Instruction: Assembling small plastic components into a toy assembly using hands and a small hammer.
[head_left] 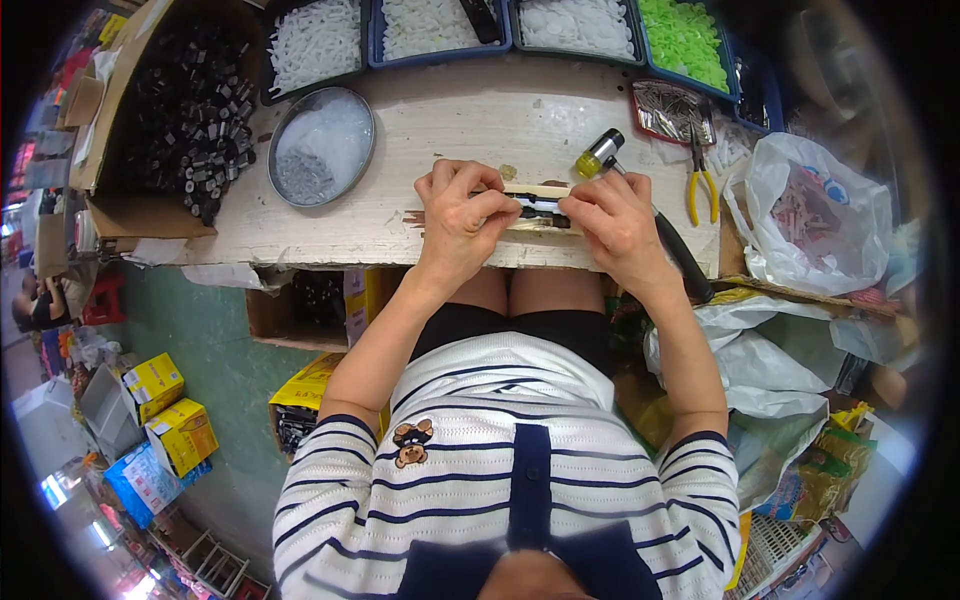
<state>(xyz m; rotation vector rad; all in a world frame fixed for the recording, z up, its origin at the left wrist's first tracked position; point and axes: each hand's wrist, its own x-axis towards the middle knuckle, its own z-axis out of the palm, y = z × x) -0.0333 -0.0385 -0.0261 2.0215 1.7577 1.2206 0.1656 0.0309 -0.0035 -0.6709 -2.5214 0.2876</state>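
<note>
At the table's front edge, both of my hands are pinched over a small assembly with black, white and cream strips. My left hand has thumb and forefinger together at its left end. My right hand has its fingertips pressed together at its right end. My fingers hide what exactly each hand grips. Just beyond and under my right hand lies a mallet with a yellow tip, a metal head and a black handle. Yellow-handled pliers lie further right, by a red tray of thin metal pins.
A round metal dish holds white paste and small metal parts. The cardboard box at left is full of black parts. Bins of white and bright green plastic pieces line the back. An open plastic bag stands at right.
</note>
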